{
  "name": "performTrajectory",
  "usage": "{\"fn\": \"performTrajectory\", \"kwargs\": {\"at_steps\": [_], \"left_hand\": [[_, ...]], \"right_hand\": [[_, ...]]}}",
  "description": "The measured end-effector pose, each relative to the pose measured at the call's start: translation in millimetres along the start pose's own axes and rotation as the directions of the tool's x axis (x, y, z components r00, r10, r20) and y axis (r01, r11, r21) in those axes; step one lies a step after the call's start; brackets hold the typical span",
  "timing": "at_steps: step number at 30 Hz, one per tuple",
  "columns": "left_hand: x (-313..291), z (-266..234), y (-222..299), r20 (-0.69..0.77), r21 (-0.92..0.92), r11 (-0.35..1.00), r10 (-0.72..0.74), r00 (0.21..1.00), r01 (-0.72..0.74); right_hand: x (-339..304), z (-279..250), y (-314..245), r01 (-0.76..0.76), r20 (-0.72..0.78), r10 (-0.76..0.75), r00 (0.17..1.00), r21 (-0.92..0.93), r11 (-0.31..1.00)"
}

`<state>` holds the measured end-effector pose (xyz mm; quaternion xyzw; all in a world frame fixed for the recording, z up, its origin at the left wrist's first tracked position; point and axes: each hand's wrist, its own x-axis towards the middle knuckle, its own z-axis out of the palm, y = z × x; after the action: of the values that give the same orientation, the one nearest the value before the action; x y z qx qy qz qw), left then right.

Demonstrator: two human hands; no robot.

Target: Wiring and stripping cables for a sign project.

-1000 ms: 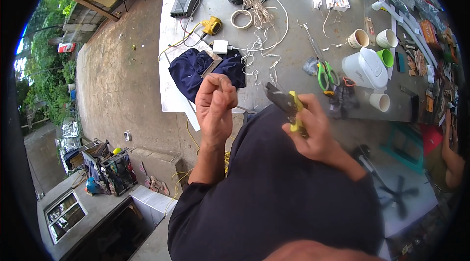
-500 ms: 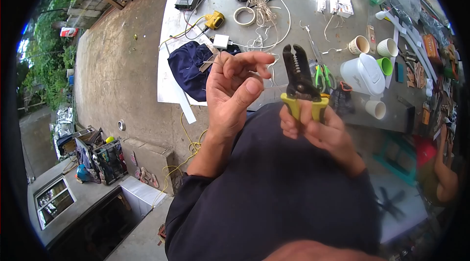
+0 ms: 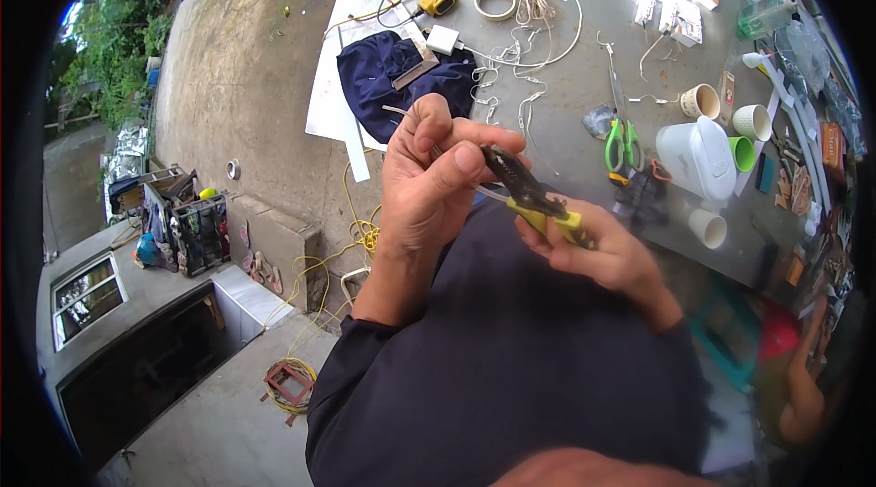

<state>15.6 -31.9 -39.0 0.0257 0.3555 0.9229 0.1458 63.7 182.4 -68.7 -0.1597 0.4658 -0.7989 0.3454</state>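
In front of my chest, my left hand (image 3: 422,172) is closed, thumb against fingers, on a thin pale wire (image 3: 395,111). One bit of the wire sticks out to the left of the fingers. My right hand (image 3: 607,254) is wrapped round the yellow-green handles of a wire stripper (image 3: 522,181). Its dark jaws tilt up and left, their tips right by my left fingertips. Whether the jaws bite on the wire is hidden by the fingers. Just beyond my left hand lies a dark blue cloth (image 3: 370,76) with a flat metal piece on it.
On the grey table are green-handled scissors (image 3: 624,149), a white lidded container (image 3: 698,158), several cups, a tape roll (image 3: 495,1), a string of small modules (image 3: 529,76) and a yellow tool (image 3: 438,0). A co-worker's arm (image 3: 805,377) shows at the right.
The wire stripper has swung from upright to leaning left, and its jaws have come to my left fingertips. My view has shifted, so the table things sit farther right.
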Motion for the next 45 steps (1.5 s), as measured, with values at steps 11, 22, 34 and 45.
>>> {"fn": "performTrajectory", "kwargs": {"at_steps": [11, 22, 34, 45], "left_hand": [[-25, -23, -17, -0.345, -0.080, 0.994, 0.040, 0.938, -0.072], [-34, -53, -22, -0.545, 0.258, 0.959, 0.242, 0.803, -0.114], [-81, -58, -7, -0.498, 0.846, -0.075, 0.242, 0.833, 0.528], [-75, -29, -12, -0.257, 0.930, 0.366, 0.568, 0.782, 0.040]], "right_hand": [[13, -24, 38, 0.026, 0.238, -0.092, 0.967, 0.268, 0.963], [38, -24, 31, -0.015, 0.158, -0.101, 0.982, 0.601, 0.799], [51, -40, 2, 0.369, -0.086, -0.363, 0.928, 0.364, 0.855], [67, -28, 2, 0.416, -0.076, -0.412, 0.908, 0.268, 0.869]]}}
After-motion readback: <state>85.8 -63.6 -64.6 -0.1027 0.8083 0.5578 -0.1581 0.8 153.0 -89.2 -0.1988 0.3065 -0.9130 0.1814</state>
